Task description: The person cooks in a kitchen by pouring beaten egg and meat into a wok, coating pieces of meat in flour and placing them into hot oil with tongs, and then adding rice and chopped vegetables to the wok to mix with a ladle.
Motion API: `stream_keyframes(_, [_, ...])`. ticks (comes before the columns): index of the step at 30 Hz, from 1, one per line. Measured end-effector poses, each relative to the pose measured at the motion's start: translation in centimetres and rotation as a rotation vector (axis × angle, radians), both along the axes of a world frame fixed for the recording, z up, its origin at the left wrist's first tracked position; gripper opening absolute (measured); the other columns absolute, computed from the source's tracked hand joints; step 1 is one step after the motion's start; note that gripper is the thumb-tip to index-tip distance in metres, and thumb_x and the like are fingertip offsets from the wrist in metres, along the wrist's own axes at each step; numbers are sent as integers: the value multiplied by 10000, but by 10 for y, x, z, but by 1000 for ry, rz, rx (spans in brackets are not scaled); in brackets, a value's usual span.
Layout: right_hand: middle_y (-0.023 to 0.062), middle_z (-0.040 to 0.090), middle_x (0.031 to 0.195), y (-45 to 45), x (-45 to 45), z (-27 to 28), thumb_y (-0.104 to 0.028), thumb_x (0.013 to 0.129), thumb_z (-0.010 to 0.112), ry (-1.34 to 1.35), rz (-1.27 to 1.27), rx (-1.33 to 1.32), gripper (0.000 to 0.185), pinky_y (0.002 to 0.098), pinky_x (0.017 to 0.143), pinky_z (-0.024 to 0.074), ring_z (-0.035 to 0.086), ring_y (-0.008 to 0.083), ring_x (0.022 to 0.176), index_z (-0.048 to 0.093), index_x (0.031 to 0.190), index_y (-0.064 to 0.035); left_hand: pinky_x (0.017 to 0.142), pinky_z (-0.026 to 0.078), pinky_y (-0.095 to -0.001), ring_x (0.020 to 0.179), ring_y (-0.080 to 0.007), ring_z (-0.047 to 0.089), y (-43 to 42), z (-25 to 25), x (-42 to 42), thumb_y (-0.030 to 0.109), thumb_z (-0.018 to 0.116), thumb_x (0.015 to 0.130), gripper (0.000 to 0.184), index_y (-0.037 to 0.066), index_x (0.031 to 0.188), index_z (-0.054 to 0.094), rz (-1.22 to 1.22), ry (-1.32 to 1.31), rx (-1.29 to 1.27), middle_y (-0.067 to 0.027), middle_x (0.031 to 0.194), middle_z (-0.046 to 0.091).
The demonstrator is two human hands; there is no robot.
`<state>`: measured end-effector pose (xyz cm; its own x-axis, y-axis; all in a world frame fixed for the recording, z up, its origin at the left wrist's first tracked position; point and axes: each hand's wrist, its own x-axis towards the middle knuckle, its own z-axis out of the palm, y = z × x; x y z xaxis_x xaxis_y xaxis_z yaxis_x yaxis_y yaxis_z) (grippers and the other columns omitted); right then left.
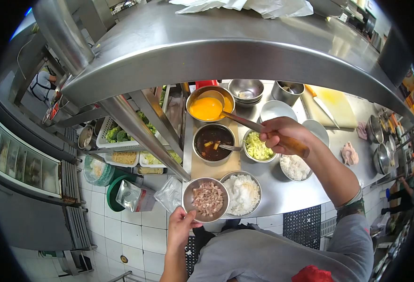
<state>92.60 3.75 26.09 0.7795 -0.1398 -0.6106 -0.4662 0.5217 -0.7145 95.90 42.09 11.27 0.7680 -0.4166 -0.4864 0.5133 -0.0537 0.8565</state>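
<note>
My right hand (pixel 281 135) is wrapped round the wooden handle of a ladle (pixel 240 120). The ladle's round head is full of orange-yellow liquid that looks like beaten egg and sits over a metal pot (pixel 192 97) with more of it. My left hand (pixel 182 225) grips the near rim of a metal bowl holding diced pinkish meat (pixel 208 199). Beside that stands a bowl of white rice (pixel 242 193). Behind them is a pot of dark sauce (pixel 208 137) with a spoon (pixel 230 147) in it. A bowl of chopped pale-green vegetable (pixel 256 146) lies under my right forearm's side.
A steel shelf (pixel 225 54) spans above the counter. Another bowl of white food (pixel 295 168), stacked metal bowls (pixel 245 90), a knife (pixel 327 113) on a cutting board (pixel 341 101) and raw poultry (pixel 350 154) are to the right. Broccoli (pixel 120 135) fills a basket at left.
</note>
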Motion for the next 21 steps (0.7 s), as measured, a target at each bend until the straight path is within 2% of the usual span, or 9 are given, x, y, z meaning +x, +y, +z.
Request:
stream_keyframes(3, [45, 518, 793, -3, 1, 1, -102, 982, 392, -10, -15, 265, 110, 204, 375, 329, 468, 36, 497, 431, 916, -24, 540, 602, -293, 572, -148, 619, 7, -2, -2, 57, 610, 915, 229, 63, 755, 446, 69, 45, -35, -77, 730, 586])
stream_keyframes(6, [41, 508, 808, -1, -2, -1, -117, 990, 381, -62, -55, 456, 113, 195, 367, 324, 472, 29, 496, 413, 921, -33, 542, 599, -288, 575, -144, 616, 12, -9, -2, 55, 609, 914, 234, 69, 752, 440, 92, 58, -30, -74, 723, 585])
stream_keyframes(9, [35, 495, 808, 6, -5, 4, -115, 988, 381, -104, -89, 518, 109, 197, 365, 328, 481, 23, 502, 411, 920, -35, 541, 594, -285, 586, -144, 617, 10, -7, 1, 59, 610, 915, 230, 71, 755, 445, 118, 47, -54, -72, 726, 587])
stream_keyframes(12, [34, 496, 815, 14, -6, 11, -116, 992, 360, -103, -136, 595, 123, 199, 361, 333, 489, 16, 509, 409, 911, -38, 560, 588, -268, 640, -139, 653, 9, -16, 6, 90, 605, 925, 142, 88, 831, 499, 104, 14, -101, -71, 791, 641])
stream_keyframes(15, [22, 488, 808, 24, -7, 22, -115, 997, 333, -103, -178, 582, 141, 196, 368, 325, 480, 14, 505, 408, 904, -42, 562, 582, -281, 587, -134, 605, -6, -7, 13, 89, 625, 922, 236, 75, 762, 452, 140, 12, -147, -57, 723, 581])
stream_keyframes(16, [27, 487, 820, 25, -7, 21, -121, 994, 328, -117, -179, 606, 140, 193, 360, 325, 478, 15, 503, 404, 983, -4, 570, 581, -281, 594, -135, 608, -11, -7, 18, 92, 628, 922, 235, 74, 765, 453, 137, 1, -154, -55, 722, 580])
stream_keyframes(18, [37, 484, 845, 26, -7, 20, -132, 987, 320, -142, -186, 656, 267, 188, 343, 325, 475, 18, 500, 396, 1140, 72, 586, 580, -281, 608, -135, 613, -23, -12, 31, 97, 632, 922, 233, 73, 770, 457, 128, -15, -166, -51, 719, 578])
stream_keyframes(19, [34, 484, 850, 30, -8, 24, -126, 984, 321, -157, -199, 622, 250, 184, 343, 320, 474, 14, 509, 403, 1119, 67, 595, 579, -281, 629, -141, 622, -30, -15, 36, 105, 637, 922, 226, 68, 779, 465, 105, -23, -197, -54, 730, 582])
stream_keyframes(21, [7, 474, 806, 33, -10, 30, -113, 991, 315, -163, -171, 614, 142, 192, 382, 317, 472, 13, 518, 411, 980, -8, 591, 577, -280, 623, -144, 621, -49, -9, 45, 111, 641, 922, 237, 67, 774, 461, 82, -35, -214, -52, 733, 578])
